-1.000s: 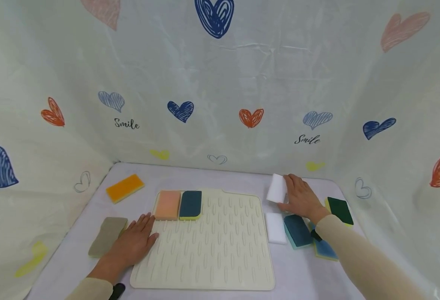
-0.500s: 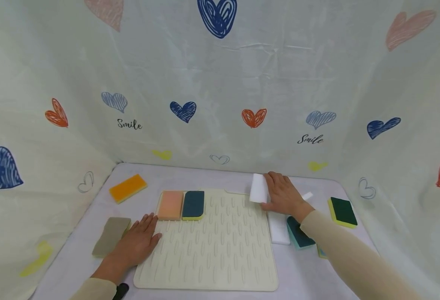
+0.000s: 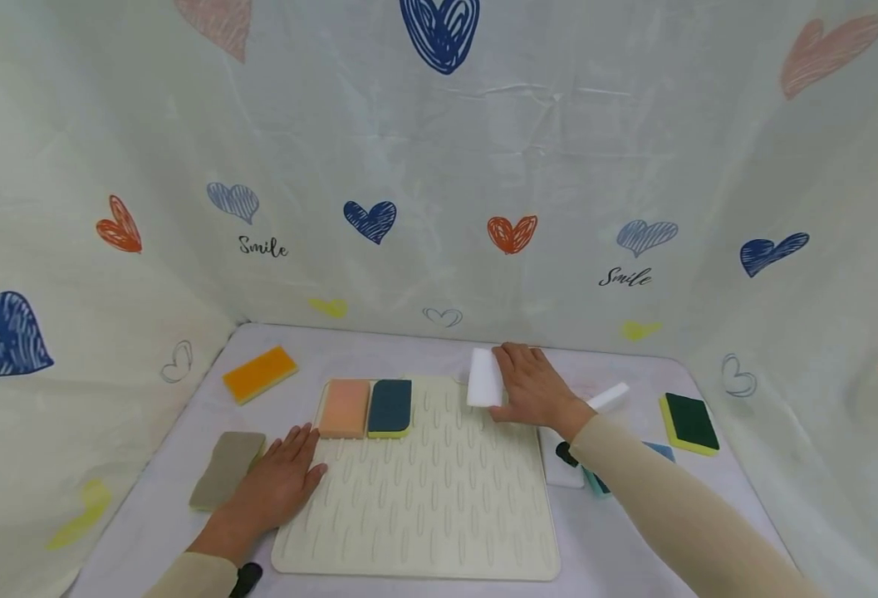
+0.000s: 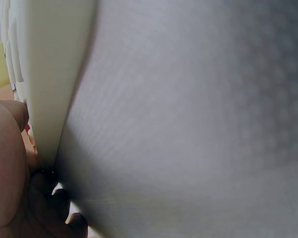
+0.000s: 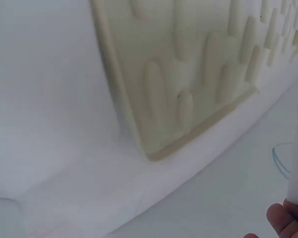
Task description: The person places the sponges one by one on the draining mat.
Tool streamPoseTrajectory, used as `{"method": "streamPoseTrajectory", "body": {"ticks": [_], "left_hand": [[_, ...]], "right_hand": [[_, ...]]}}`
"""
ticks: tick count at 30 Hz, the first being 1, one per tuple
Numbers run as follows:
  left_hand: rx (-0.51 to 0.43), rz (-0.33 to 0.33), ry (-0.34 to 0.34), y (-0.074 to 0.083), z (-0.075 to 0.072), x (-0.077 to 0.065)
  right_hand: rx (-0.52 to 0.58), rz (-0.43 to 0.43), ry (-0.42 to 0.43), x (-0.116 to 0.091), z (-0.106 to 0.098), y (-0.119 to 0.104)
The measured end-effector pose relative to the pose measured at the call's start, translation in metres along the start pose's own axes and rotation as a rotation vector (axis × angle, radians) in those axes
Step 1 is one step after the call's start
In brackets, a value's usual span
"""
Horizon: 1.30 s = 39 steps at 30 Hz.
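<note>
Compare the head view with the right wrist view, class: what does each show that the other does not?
Only the head view: the left hand, the orange sponge, the grey sponge, the peach sponge and the "Smile" lettering.

Only the right wrist view: the far right corner of the cream ridged mat, which the right hand blocks in the head view.

Both: part of that mat, the right hand holding a white sponge, and the backdrop.

A plain cream left sleeve (image 3: 193,576) and matching right sleeve (image 3: 678,507) leave a person's left hand (image 3: 277,482) and right hand (image 3: 537,389) bare; a rounded black piece (image 3: 247,579) shows by the left cuff (image 3: 216,565), another black piece (image 3: 566,453) by the right.
</note>
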<state>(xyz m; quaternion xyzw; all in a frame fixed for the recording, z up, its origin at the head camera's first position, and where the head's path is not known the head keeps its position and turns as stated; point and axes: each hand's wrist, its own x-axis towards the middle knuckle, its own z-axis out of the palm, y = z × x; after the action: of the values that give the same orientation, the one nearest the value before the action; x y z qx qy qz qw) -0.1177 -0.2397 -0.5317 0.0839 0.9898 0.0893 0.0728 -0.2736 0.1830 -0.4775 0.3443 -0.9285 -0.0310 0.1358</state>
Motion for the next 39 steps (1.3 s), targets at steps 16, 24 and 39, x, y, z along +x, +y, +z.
{"method": "streamPoseTrajectory", "body": {"ticks": [16,24,39], "left_hand": [[-0.022,-0.001,-0.005,-0.002,0.003,0.002],[-0.018,0.001,-0.008,-0.002,0.004,0.002],[-0.029,0.029,0.026,-0.002,-0.001,0.0]], "right_hand": [[0.069,-0.027,-0.179,0.027,0.018,-0.057],[0.083,-0.008,-0.273,0.034,0.025,-0.073],[0.135,0.005,-0.354,0.04,0.033,-0.076]]}}
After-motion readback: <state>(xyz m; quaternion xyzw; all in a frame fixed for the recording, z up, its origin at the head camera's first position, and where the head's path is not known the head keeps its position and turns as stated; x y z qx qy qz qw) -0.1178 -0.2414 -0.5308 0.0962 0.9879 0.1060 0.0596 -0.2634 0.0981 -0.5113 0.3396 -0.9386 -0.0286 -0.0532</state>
